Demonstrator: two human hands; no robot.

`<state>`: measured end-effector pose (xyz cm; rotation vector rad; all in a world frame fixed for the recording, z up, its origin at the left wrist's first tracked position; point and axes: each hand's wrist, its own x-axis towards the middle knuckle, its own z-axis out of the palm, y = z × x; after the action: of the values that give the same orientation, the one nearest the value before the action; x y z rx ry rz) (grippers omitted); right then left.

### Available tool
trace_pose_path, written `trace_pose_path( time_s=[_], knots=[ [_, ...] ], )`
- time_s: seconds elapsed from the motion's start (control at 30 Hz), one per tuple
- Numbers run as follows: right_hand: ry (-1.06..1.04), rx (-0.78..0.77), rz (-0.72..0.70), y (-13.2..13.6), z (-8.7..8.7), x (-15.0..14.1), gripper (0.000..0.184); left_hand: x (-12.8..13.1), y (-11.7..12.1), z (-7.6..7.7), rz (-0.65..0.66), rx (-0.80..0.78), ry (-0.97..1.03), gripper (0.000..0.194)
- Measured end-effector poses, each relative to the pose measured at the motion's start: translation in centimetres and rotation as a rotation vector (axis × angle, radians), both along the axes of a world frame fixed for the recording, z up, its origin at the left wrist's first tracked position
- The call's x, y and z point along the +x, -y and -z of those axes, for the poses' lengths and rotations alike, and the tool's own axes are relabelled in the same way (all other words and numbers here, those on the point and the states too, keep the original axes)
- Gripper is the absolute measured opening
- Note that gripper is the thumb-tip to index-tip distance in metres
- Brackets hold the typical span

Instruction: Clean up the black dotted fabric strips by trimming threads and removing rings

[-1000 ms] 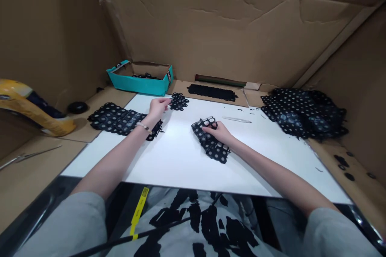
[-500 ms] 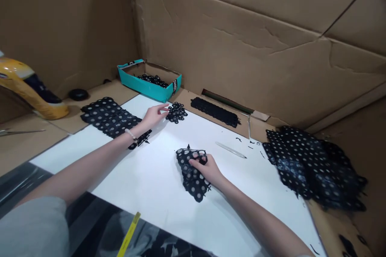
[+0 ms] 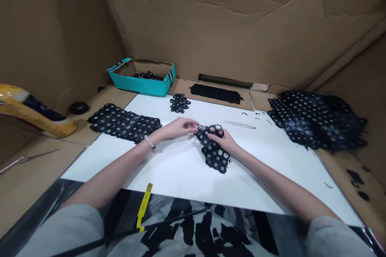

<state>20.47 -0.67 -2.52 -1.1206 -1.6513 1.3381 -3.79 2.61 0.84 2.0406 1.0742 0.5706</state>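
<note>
A black perforated sheet [image 3: 214,152] with round holes lies on the white board [image 3: 181,168] in front of me. My right hand [image 3: 223,139] presses on its upper part, fingers curled into the holes. My left hand [image 3: 178,127] pinches the sheet's left top edge. A small heap of punched black rings [image 3: 179,103] lies further back on the board.
A stack of perforated sheets [image 3: 123,122] sits at the left, a bigger heap [image 3: 316,118] at the right. A teal box [image 3: 141,77] with black pieces stands at the back. A thin white tool [image 3: 239,124] lies nearby. Cardboard walls surround the bench; a yellow object [image 3: 33,112] is far left.
My left hand has left the small heap of rings and come back to the sheet under my right hand. The camera view swung back level.
</note>
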Motion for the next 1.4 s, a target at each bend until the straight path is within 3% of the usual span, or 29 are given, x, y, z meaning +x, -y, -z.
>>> trace_pose_path(
  time_s=[0.13, 0.33, 0.7, 0.97, 1.27, 1.33, 1.4],
  knots=[
    [-0.013, -0.013, 0.128, 0.1, 0.5, -0.4, 0.037, 0.8, -0.1, 0.9, -0.213, 0.16, 0.097, 0.035],
    [0.017, 0.031, 0.161, 0.3, 0.7, -0.4, 0.041, 1.1, 0.0, 0.4, -0.016, 0.156, 0.079, 0.031],
    [-0.016, 0.025, 0.176, 0.2, 0.6, -0.4, 0.042, 0.5, -0.6, 1.2, 0.038, 0.107, 0.087, 0.04],
    [-0.058, 0.001, 0.171, 0.0, 0.8, -0.2, 0.039, 1.1, -0.7, 1.3, -0.05, 0.097, 0.145, 0.043],
    [0.001, 0.076, 0.118, -0.2, 0.8, -0.3, 0.037, 1.2, -0.2, 1.0, 0.027, -0.015, 0.171, 0.032],
    [0.021, 0.073, 0.101, -0.3, 0.9, -0.3, 0.037, 1.1, -0.3, 1.0, -0.023, -0.091, 0.191, 0.033],
    [0.062, 0.079, 0.097, -0.6, 1.0, -0.3, 0.037, 0.8, -0.9, 1.3, -0.162, -0.147, 0.245, 0.035]
  ],
)
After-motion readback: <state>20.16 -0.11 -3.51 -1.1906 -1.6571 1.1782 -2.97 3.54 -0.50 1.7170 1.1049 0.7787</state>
